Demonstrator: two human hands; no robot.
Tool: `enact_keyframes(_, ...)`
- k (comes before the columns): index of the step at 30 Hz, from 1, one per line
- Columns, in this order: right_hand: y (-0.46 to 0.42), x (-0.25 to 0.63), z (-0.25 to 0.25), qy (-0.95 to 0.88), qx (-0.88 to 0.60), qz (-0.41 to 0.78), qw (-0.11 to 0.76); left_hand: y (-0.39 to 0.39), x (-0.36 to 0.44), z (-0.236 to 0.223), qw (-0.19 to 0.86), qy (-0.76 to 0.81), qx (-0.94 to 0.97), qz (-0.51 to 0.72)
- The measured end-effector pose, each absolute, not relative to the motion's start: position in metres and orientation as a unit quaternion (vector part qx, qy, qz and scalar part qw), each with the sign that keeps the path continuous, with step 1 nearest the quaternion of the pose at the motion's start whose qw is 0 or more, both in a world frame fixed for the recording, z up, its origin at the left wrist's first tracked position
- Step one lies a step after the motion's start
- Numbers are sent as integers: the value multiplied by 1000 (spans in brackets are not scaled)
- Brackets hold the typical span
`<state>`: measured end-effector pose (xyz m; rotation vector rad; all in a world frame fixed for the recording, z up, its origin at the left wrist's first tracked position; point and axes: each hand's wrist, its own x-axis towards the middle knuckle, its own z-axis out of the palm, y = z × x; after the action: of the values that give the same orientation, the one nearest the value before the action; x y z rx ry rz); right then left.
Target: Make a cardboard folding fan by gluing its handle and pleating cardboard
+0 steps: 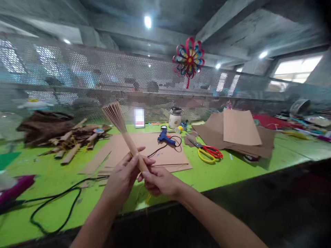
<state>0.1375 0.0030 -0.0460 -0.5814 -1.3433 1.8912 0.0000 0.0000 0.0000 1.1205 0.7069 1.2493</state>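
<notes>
A bundle of pleated brown paper (130, 144) is held up at a slant over the table, its folds fanned apart at the upper left end. My left hand (127, 169) is closed around its middle. Lower down, my right hand (158, 179) grips the narrow bottom end between thumb and fingers. Thin yellow thread (148, 199) dangles below the hands. Behind them lie flat brown paper sheets (124, 146), with a blue glue gun (165, 137) and its black cord on top.
Scissors (207, 151) with red and yellow handles lie to the right, near stacked brown paper (241, 127). On the left are folded paper bundles (71, 151) and a black cord (77, 193). A white jar (175, 118) and a phone (139, 117) stand by the mesh panel (108, 75).
</notes>
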Motion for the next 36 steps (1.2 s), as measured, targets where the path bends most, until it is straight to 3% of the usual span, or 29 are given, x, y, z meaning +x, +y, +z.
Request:
enact_keyframes(10, 1, 135, -56, -517, -202, 746, 369, 9, -3, -26, 626, 313, 408, 586)
enact_keyframes(24, 4, 187, -56, -538, -302, 710, 340, 10, 11, -46, 679, 296, 403, 537)
enact_keyframes(31, -6, 239, -46, -599, -372, 649, 287, 14, -12, -43, 454, 417, 575, 538)
enact_keyframes(36, -21, 288, -20, -675, -444, 558, 190, -1, -18, -29, 261, 378, 729, 508)
